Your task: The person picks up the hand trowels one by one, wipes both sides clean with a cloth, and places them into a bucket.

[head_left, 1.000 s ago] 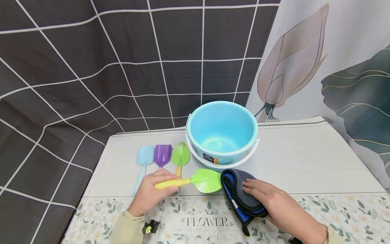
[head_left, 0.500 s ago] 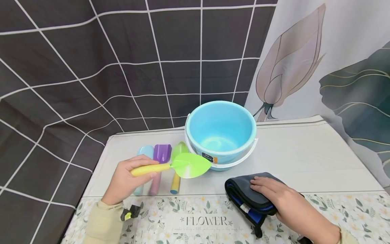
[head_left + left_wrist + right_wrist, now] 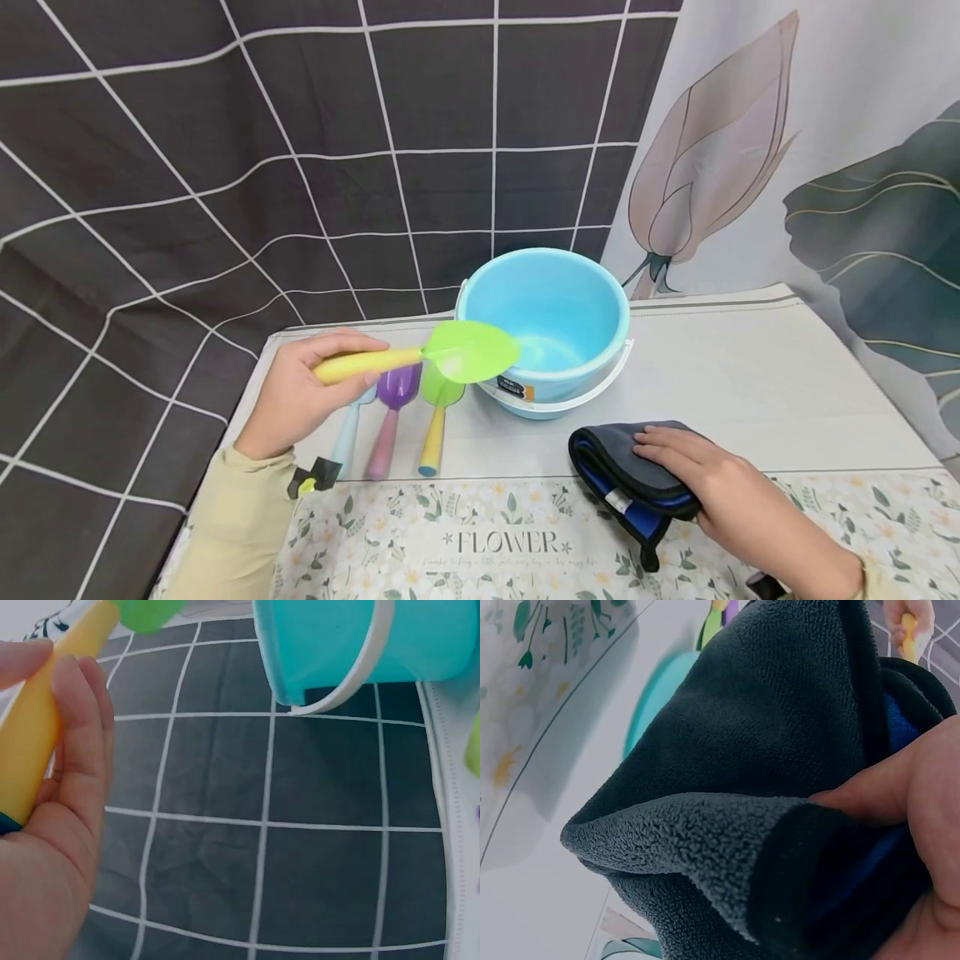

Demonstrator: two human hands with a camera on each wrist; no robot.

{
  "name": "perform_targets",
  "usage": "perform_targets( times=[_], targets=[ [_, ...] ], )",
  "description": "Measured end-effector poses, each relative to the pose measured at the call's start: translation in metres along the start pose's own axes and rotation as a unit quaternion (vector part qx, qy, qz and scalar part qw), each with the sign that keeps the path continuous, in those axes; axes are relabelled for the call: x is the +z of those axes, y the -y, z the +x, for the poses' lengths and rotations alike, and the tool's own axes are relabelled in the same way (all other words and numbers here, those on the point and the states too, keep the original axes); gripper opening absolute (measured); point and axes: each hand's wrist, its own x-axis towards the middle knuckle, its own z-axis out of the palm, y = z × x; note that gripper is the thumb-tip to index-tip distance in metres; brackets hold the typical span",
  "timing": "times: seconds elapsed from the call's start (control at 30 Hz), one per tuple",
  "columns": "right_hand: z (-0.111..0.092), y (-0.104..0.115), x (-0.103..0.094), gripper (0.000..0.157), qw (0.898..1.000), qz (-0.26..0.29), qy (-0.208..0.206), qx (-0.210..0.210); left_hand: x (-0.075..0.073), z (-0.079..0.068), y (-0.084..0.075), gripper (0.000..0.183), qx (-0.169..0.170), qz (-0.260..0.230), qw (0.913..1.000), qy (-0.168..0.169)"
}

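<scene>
My left hand (image 3: 300,387) grips the yellow handle of a green toy shovel (image 3: 480,352), which is lifted above the table. From the head view, its blade overlaps the left part of the light blue bucket's rim (image 3: 562,388); whether they touch I cannot tell. In the left wrist view the fingers and thumb (image 3: 22,664) wrap the handle. With my right hand (image 3: 723,487) I hold a folded grey and blue towel (image 3: 626,457) with black edging. The right wrist view shows a finger (image 3: 877,787) pressing into the fold; the other fingers are largely hidden.
Left of the bucket lie a light blue shovel (image 3: 347,437), a purple shovel with a pink handle (image 3: 386,442) and another green shovel (image 3: 433,442). The bucket's white handle (image 3: 600,396) hangs down in front. Dark grid fabric (image 3: 442,92) stands behind the table.
My left hand has raised the green shovel off the table and moved it left and up, toward the bucket's rim. The towel has shifted right with my right hand, away from the shovel's blade.
</scene>
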Motion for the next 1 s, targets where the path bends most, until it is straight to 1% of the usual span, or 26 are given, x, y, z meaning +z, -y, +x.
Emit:
perform_targets(
  times=[0.1, 0.2, 0.33, 0.5, 0.63, 0.7, 0.83, 0.9, 1.0],
  targets=[
    [-0.002, -0.002, 0.000, 0.084, 1.000, 0.001, -0.003, 0.007, 0.002, 0.013, -0.006, 0.032, -0.002, 0.039, 0.9992, 0.001],
    [-0.003, -0.003, 0.000, 0.080, 1.000, -0.002, -0.003, 0.017, 0.005, 0.028, -0.011, 0.031, 0.003, 0.079, 0.9968, 0.008],
    [-0.004, -0.004, -0.001, 0.077, 1.000, -0.001, 0.006, 0.029, 0.011, 0.049, -0.015, 0.028, 0.012, 0.120, 0.9925, 0.023],
    [-0.004, -0.006, -0.002, 0.080, 0.999, 0.000, 0.016, 0.035, 0.022, 0.072, -0.013, 0.025, 0.008, 0.138, 0.9892, 0.048],
    [-0.003, -0.006, -0.002, 0.083, 0.999, 0.000, 0.023, 0.039, 0.032, 0.085, -0.013, 0.026, -0.006, 0.141, 0.9865, 0.083],
    [-0.003, -0.006, -0.001, 0.083, 0.999, 0.000, 0.026, 0.042, 0.037, 0.091, -0.013, 0.027, -0.005, 0.146, 0.9842, 0.101],
    [-0.003, -0.006, 0.000, 0.083, 0.999, -0.002, 0.026, 0.042, 0.048, 0.100, -0.015, 0.025, 0.020, 0.173, 0.9758, 0.133],
    [-0.004, -0.006, 0.000, 0.083, 0.999, -0.004, 0.022, 0.040, 0.054, 0.106, -0.016, 0.023, 0.037, 0.199, 0.9682, 0.148],
    [-0.004, -0.006, 0.001, 0.082, 0.999, -0.005, 0.014, 0.034, 0.063, 0.116, -0.015, 0.021, 0.043, 0.231, 0.9569, 0.171]
  ],
)
